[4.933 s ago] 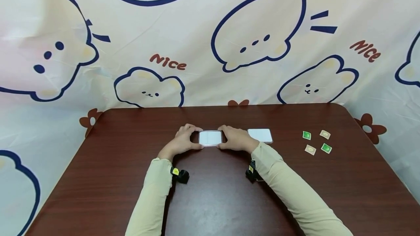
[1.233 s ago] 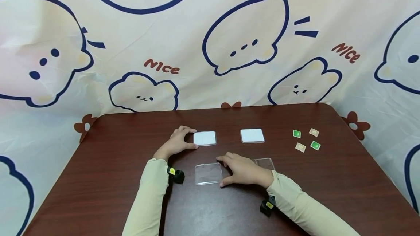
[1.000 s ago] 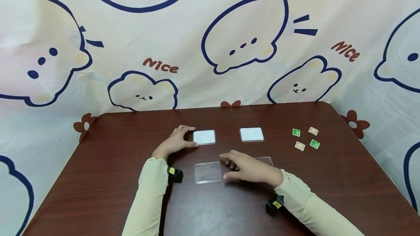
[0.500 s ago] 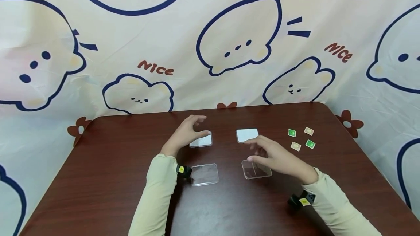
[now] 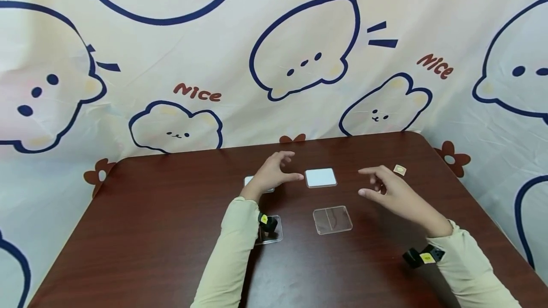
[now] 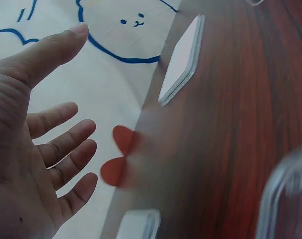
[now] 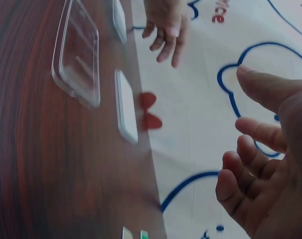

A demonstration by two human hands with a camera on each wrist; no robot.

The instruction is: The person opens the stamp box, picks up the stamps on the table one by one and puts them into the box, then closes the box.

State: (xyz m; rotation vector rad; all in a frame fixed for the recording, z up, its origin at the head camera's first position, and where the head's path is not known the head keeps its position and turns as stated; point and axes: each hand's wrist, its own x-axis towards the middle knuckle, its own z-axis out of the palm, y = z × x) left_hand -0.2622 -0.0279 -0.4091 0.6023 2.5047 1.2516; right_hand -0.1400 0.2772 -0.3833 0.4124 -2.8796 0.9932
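My left hand [image 5: 276, 172] hovers over the table with thumb and fingers spread and nothing between them. Beneath its wrist, a white card in a shallow clear case [image 5: 248, 180] is partly covered. A second white card in a case [image 5: 321, 178] lies just right of the left thumb. At the right, my right hand [image 5: 389, 191] hangs in the air, fingers loosely bent, holding nothing. Just past its knuckles shows a small beige square tile [image 5: 400, 170]; the other tiles are hidden behind this hand. A green tile edge [image 7: 144, 234] shows low in the right wrist view.
Two clear plastic covers lie nearer the front: the left cover [image 5: 277, 234] is partly behind the left wrist camera, the right cover [image 5: 332, 220] in full view. A patterned cloth [image 5: 222, 61] hangs behind the brown table [image 5: 171, 232].
The right hand has let go of the left clear cover on the table and moved right to the small tiles. The left hand has released the left case, lifted and shifted right.
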